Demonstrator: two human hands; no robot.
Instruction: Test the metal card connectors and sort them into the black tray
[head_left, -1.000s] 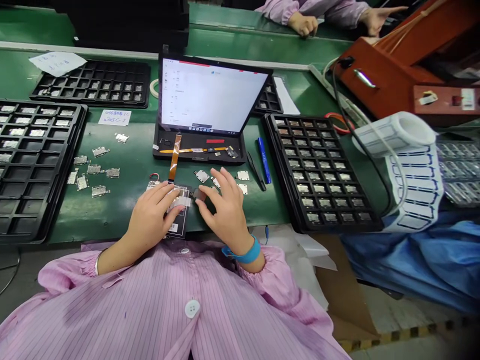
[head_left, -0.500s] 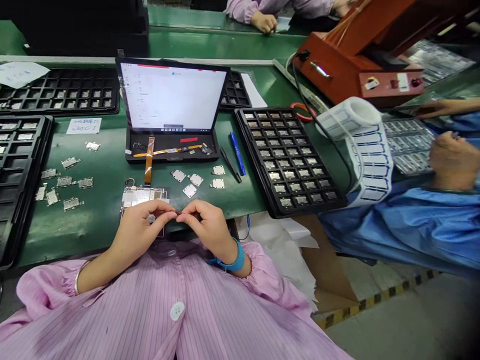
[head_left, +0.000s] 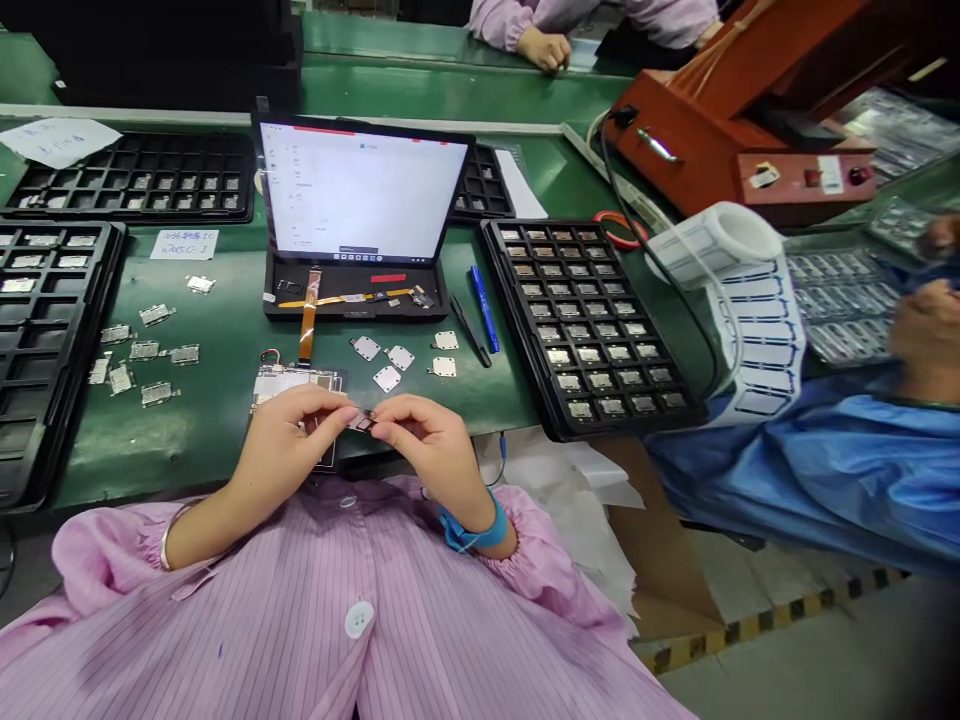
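Between both hands, a small module with a pale face and dark edges (head_left: 361, 422) is pinched at its two ends. The fingers of my left hand (head_left: 289, 435) are closed on its left end, and my right hand (head_left: 431, 445) grips the right end with thumb and forefinger. Under my left hand lies a circuit board (head_left: 289, 379), partly hidden. An orange ribbon cable (head_left: 308, 330) joins it to the lit display screen (head_left: 360, 195) in a black stand. Several small white metal-faced plates (head_left: 400, 357) lie just beyond my right hand.
Tweezers (head_left: 471, 331) and a blue pen (head_left: 484, 308) lie near a black tray of modules (head_left: 592, 325). Loose modules (head_left: 145, 350) and another tray (head_left: 45, 360) are at left. A co-worker in a blue sleeve (head_left: 787, 440) sits at right, beside a label roll (head_left: 720, 240).
The fingertips have moved slightly apart, and the pale face of the module now shows between them. The whole view has shifted a little, moving the scene rightward.
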